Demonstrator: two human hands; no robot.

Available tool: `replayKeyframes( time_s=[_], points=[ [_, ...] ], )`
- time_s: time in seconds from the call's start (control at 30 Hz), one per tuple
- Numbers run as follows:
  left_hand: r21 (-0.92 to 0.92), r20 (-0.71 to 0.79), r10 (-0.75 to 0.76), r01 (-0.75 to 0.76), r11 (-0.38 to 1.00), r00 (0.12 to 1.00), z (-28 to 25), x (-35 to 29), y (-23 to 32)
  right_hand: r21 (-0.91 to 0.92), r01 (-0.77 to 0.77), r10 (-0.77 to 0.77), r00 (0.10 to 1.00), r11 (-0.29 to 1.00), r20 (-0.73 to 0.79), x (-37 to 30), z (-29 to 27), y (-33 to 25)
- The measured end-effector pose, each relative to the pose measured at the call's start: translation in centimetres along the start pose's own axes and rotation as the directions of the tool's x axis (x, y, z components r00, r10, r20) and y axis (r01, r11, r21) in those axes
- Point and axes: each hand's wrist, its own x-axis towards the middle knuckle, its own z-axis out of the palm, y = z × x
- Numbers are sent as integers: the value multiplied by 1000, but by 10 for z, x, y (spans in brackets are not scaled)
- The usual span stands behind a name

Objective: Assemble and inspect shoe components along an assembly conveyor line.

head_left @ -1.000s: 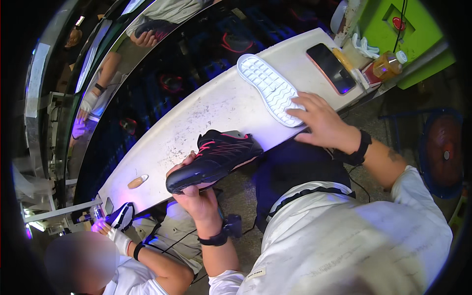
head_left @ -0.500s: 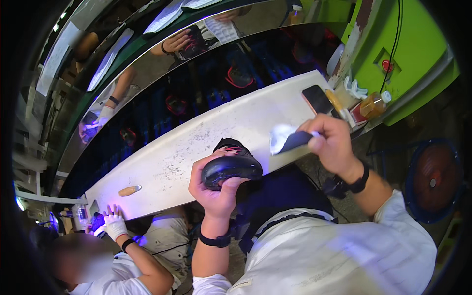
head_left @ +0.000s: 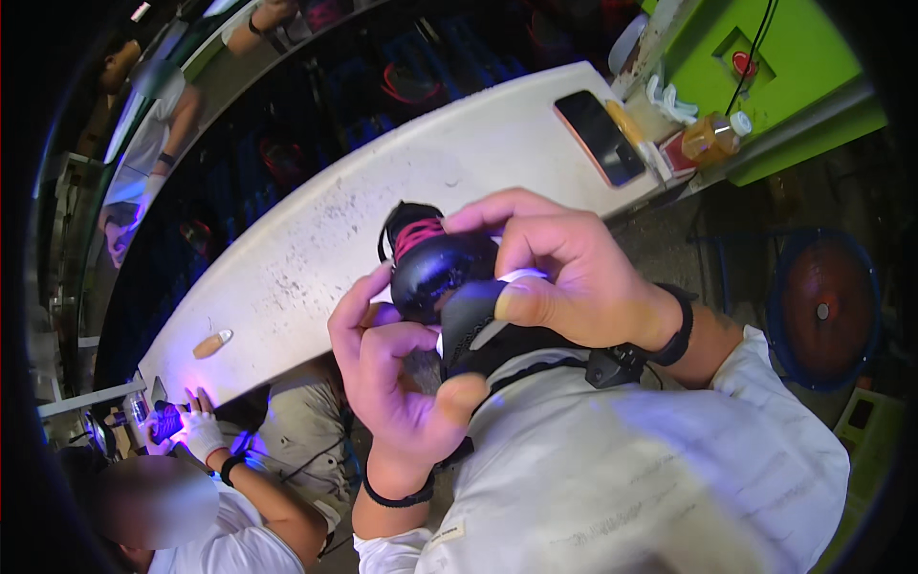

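A black shoe (head_left: 449, 260) with red laces is held in front of me, its toe toward me, above the near edge of the bench. Against the toe lies a black shoe sole (head_left: 466, 320), bent, with a textured face and a pale inner side. My left hand (head_left: 397, 378) is closed around the shoe's left side, a fingertip beside the laces and its thumb lifted off the sole. The thumb and fingers of my right hand (head_left: 574, 273) pinch the sole's right edge, while one outstretched finger touches the shoe near the laces. The shoe's heel is hidden.
The white bench (head_left: 335, 230) carries a phone (head_left: 601, 137) and a short wooden-handled tool (head_left: 212, 343). A bottle (head_left: 715, 136) stands at the right end. Beyond runs a dark conveyor (head_left: 316, 124) with shoes. A gloved co-worker (head_left: 206, 435) handles a shoe at left; a fan (head_left: 824, 311) stands right.
My right hand has brought the sole leftward to the shoe's toe. The shoe has turned, showing its laces, and my left thumb has come off it. The view has shifted.
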Motion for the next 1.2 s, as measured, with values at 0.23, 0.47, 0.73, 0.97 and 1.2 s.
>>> replayKeyframes(
  time_s=[0.23, 0.47, 0.73, 0.97, 1.2],
  points=[
    [75, 45, -18, 15, 997, 999, -3, -15, 3, -144, -29, 27, 999, 989, -20, -12, 6, -5],
    [145, 119, -14, -4, 989, 993, -16, -32, 12, -240, 71, -57, 996, 968, 66, -31, 9, -8],
    [198, 205, 6, -48, 979, 979, -23, -30, 16, -190, 141, -130, 989, 972, 69, -34, 12, -1],
    [177, 207, 11, -48, 983, 978, -15, -24, 16, -170, 26, -14, 997, 985, 69, -24, 3, -13],
    [114, 273, 123, -159, 981, 954, 9, -7, 4, -251, -28, 77, 980, 968, 186, -7, -13, -18]
  ],
)
